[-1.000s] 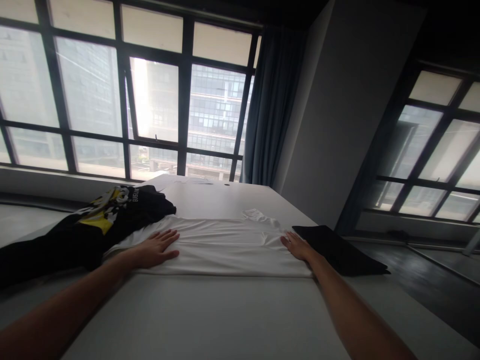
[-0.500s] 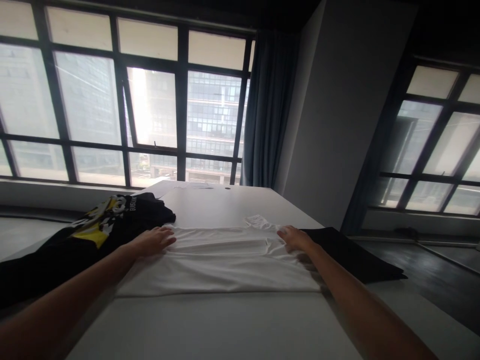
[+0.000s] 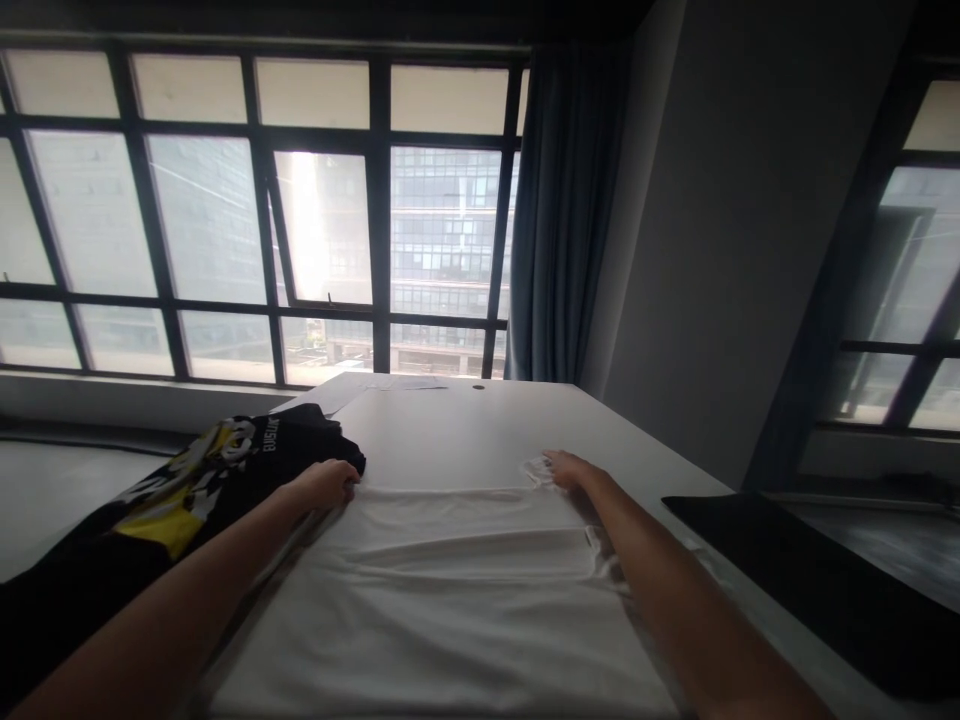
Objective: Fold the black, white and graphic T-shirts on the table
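Note:
A white cloth garment [image 3: 465, 620] lies spread on the white table in front of me, with loose folds running across it. My left hand [image 3: 330, 484] has its fingers curled over the garment's far left corner. At the far right corner, my right hand [image 3: 566, 470] pinches the cloth, and a crumpled bit bunches beside its fingers. The near end of the garment runs out of the bottom of the view. Close by my left forearm lies a black garment [image 3: 247, 470] with a yellow and white print.
The white table [image 3: 450, 430] reaches toward the windows, with a paper sheet [image 3: 405, 382] and a small dark hole [image 3: 478, 387] near its far edge. A black flat item [image 3: 810, 590] lies on the right. A blue curtain [image 3: 559, 220] hangs beside a grey pillar [image 3: 735, 230].
My fingers have gone from lying over the cloth to closing on its far corners. The garment's near edge has left the view, and more of its length shows between my arms. The view has shifted.

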### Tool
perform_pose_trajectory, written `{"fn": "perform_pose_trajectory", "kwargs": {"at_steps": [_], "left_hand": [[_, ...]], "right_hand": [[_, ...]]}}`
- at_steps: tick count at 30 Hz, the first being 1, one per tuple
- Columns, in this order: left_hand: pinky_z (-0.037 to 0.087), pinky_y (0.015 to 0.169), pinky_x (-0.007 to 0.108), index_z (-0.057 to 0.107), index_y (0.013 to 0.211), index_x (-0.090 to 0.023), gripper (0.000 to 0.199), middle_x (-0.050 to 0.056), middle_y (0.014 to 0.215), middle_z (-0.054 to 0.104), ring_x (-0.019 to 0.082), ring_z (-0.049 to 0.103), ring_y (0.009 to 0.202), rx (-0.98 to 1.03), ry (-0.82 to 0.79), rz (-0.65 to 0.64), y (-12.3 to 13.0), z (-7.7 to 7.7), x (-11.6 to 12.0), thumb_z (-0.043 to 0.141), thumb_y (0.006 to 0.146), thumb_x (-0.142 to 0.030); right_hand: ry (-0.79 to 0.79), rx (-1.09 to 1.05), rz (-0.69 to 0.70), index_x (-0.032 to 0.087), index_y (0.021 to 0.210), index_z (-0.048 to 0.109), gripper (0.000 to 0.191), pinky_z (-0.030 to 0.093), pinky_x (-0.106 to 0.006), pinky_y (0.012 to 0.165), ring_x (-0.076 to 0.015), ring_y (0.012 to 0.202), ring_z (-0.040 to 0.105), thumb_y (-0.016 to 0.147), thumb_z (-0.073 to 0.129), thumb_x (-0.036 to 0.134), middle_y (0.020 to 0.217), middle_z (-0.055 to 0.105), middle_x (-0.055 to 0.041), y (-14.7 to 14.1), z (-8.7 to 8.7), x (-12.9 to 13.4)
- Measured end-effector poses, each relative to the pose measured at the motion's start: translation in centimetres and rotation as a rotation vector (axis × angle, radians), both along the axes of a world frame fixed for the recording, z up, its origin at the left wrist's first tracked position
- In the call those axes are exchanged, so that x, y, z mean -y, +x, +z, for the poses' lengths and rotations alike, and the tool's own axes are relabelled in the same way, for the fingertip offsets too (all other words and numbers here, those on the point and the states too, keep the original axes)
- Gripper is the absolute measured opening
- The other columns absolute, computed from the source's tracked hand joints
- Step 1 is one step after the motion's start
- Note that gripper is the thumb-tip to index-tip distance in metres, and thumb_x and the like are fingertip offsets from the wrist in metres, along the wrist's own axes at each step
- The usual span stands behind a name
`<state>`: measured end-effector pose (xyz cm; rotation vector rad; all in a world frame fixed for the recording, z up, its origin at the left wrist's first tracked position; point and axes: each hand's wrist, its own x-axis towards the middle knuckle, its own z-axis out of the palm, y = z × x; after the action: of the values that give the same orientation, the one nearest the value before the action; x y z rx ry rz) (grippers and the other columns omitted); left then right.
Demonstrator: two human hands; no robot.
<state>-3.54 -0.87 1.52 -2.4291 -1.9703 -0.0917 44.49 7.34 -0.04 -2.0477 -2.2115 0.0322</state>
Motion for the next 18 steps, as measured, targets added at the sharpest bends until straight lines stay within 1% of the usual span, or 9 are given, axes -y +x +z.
{"fn": "perform_pose_trajectory", "kwargs": {"at_steps": [3, 5, 7, 9, 11, 12, 15, 16, 18], "left_hand": [[0.047, 0.09, 0.036, 0.076, 0.095, -0.023, 0.025, 0.008, 0.109, 0.073, 0.03, 0.064, 0.11, 0.003, 0.058, 0.004, 0.2, 0.3, 0.3, 0.062, 0.075, -0.023], [0.046, 0.091, 0.037, 0.075, 0.091, -0.022, 0.021, 0.008, 0.111, 0.071, 0.029, 0.061, 0.111, 0.016, 0.126, 0.003, 0.5, 0.8, 0.9, 0.059, 0.078, -0.024], [0.046, 0.089, 0.035, 0.073, 0.094, -0.021, 0.023, 0.009, 0.112, 0.07, 0.027, 0.062, 0.109, 0.048, 0.188, 0.006, 0.6, 1.5, 1.8, 0.055, 0.081, -0.024], [0.047, 0.083, 0.032, 0.071, 0.098, -0.02, 0.025, 0.009, 0.109, 0.071, 0.025, 0.065, 0.101, 0.089, 0.22, 0.008, 0.6, 2.4, 2.9, 0.052, 0.083, -0.024], [0.047, 0.078, 0.029, 0.07, 0.098, -0.02, 0.025, 0.008, 0.102, 0.073, 0.022, 0.067, 0.093, 0.136, 0.241, -0.002, 0.3, 3.1, 4.2, 0.051, 0.082, -0.025], [0.046, 0.075, 0.028, 0.069, 0.096, -0.02, 0.024, 0.007, 0.098, 0.074, 0.022, 0.067, 0.09, 0.164, 0.256, -0.014, 0.0, 3.4, 4.9, 0.051, 0.082, -0.026], [0.045, 0.072, 0.027, 0.069, 0.088, -0.021, 0.022, 0.004, 0.085, 0.073, 0.02, 0.066, 0.081, 0.271, 0.298, -0.097, -0.9, 3.7, 7.0, 0.052, 0.079, -0.031], [0.046, 0.071, 0.028, 0.069, 0.085, -0.02, 0.022, 0.004, 0.082, 0.073, 0.02, 0.066, 0.077, 0.314, 0.302, -0.131, -1.3, 3.5, 7.7, 0.053, 0.077, -0.033], [0.047, 0.071, 0.029, 0.068, 0.081, -0.019, 0.023, 0.004, 0.078, 0.072, 0.021, 0.065, 0.074, 0.394, 0.292, -0.177, -1.9, 2.8, 8.8, 0.056, 0.074, -0.037]], "right_hand": [[-0.016, 0.091, -0.037, 0.021, 0.114, 0.072, 0.047, 0.044, -0.043, 0.096, -0.0315, 0.113, 0.062, 0.068, 0.067, 0.015, 0.118, 0.069, -0.0145, -0.2, 0.9, 0.8], [0.025, 0.139, -0.042, 0.018, 0.102, 0.074, 0.033, 0.041, -0.043, 0.097, -0.0327, 0.114, 0.059, 0.07, 0.065, 0.015, 0.113, 0.07, -0.0166, -0.2, 1.8, 2.2], [0.141, 0.174, -0.042, 0.015, 0.1, 0.072, 0.029, 0.037, -0.042, 0.099, -0.0326, 0.116, 0.056, 0.074, 0.06, 0.017, 0.117, 0.066, -0.019, 0.2, 3.0, 4.2], [0.314, 0.193, -0.034, 0.013, 0.099, 0.07, 0.027, 0.036, -0.039, 0.098, -0.0302, 0.112, 0.056, 0.076, 0.056, 0.018, 0.116, 0.065, -0.0192, 0.9, 4.3, 6.6], [0.445, 0.174, -0.021, 0.013, 0.089, 0.068, 0.022, 0.038, -0.034, 0.09, -0.0256, 0.098, 0.058, 0.074, 0.054, 0.018, 0.102, 0.068, -0.0155, 2.1, 5.7, 9.4], [0.465, 0.138, -0.012, 0.014, 0.084, 0.066, 0.019, 0.039, -0.031, 0.084, -0.023, 0.09, 0.058, 0.072, 0.053, 0.018, 0.093, 0.069, -0.0123, 2.7, 6.3, 10.8], [0.386, -0.029, 0.067, 0.017, 0.076, 0.062, 0.013, 0.038, -0.026, 0.067, -0.0173, 0.072, 0.054, 0.069, 0.053, 0.023, 0.075, 0.065, -0.004, 4.8, 7.7, 15.4], [0.334, -0.084, 0.116, 0.018, 0.075, 0.062, 0.013, 0.037, -0.025, 0.064, -0.0163, 0.069, 0.052, 0.067, 0.055, 0.026, 0.073, 0.064, -0.0024, 5.4, 7.8, 17.0], [0.203, -0.177, 0.202, 0.018, 0.072, 0.061, 0.014, 0.037, -0.025, 0.062, -0.0158, 0.069, 0.052, 0.063, 0.059, 0.029, 0.072, 0.063, -0.0012, 6.2, 7.4, 19.8]]}}
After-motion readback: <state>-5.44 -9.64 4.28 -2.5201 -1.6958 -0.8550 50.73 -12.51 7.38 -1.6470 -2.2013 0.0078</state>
